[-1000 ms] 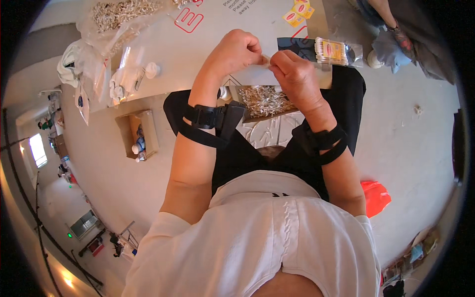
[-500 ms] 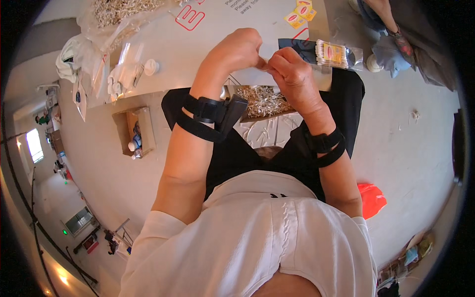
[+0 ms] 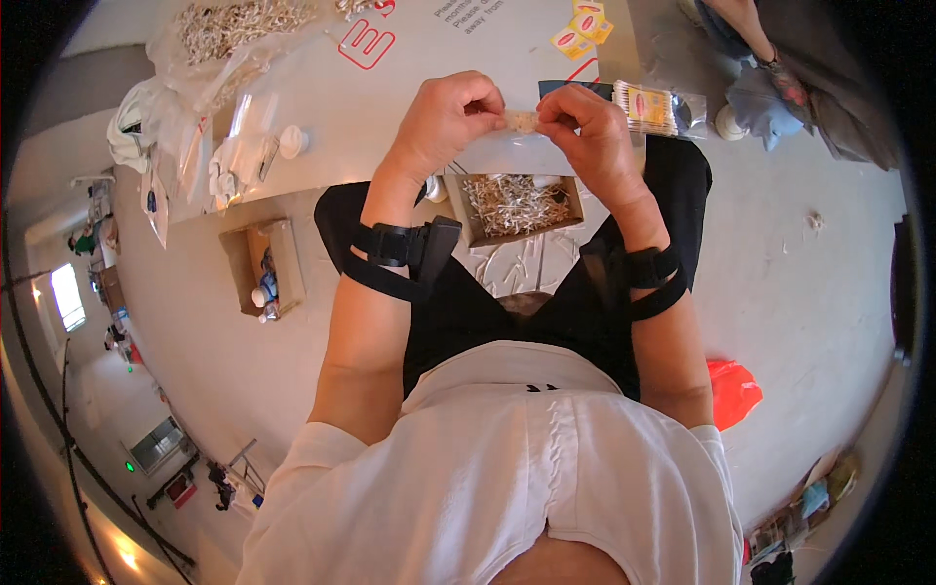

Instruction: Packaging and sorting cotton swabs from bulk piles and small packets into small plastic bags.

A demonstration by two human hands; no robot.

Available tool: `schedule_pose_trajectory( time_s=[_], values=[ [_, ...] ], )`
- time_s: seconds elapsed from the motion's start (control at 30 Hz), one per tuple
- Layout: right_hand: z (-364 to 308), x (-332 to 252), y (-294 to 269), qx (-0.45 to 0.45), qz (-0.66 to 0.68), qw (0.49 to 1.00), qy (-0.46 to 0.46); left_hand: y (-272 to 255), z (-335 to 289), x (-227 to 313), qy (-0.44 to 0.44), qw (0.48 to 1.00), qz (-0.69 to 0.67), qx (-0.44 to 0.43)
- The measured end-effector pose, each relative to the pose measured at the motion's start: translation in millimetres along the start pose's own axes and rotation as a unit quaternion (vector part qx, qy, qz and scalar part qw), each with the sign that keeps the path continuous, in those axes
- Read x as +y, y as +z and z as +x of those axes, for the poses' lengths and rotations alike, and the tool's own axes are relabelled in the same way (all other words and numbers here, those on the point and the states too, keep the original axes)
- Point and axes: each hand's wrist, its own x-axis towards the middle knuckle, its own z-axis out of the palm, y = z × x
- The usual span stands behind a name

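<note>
Over the near edge of the white table, both my hands pinch the two ends of a small bundle of cotton swabs (image 3: 522, 122). My left hand (image 3: 451, 117) has its thumb and fingers closed at the bundle's left end. At the other end, my right hand (image 3: 593, 127) grips with fingertips closed. Most of the bundle is covered by fingers. Just right of my right hand lies a clear pack of cotton swabs (image 3: 645, 107) with a yellow label. Below my hands, a cardboard box (image 3: 473, 234) is full of loose cotton swabs (image 3: 517, 203).
A plastic bag of swabs (image 3: 229, 34) lies at the table's far left, with a white round container (image 3: 293, 141) nearer. Yellow cards (image 3: 583, 31) lie at the far right. On the floor stands another cardboard box (image 3: 283, 249). Another person's arm (image 3: 751, 29) shows at upper right.
My hands have moved apart and turned, so the bundle between them now shows. The box of loose swabs below is less covered by my arms.
</note>
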Motion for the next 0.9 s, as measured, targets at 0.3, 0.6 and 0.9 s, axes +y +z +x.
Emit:
schedule_pose_trajectory(
  time_s=[0.3, 0.6, 0.9],
  values=[
    [0.6, -2.7, 2.3, 0.042, 0.063, 0.993, 0.092, 16.6, -1.0, -7.7, 0.072, 0.985, 0.099, 0.126],
    [-20.6, 9.1, 24.0, 0.143, 0.337, 0.902, 0.228, 58.5, -8.9, -9.4, 0.011, 0.971, -0.123, 0.205],
    [-17.6, 9.9, 12.5, 0.098, 0.028, 0.994, 0.046, 71.0, -10.1, -6.6, -0.060, 0.927, -0.297, 0.222]
  ],
)
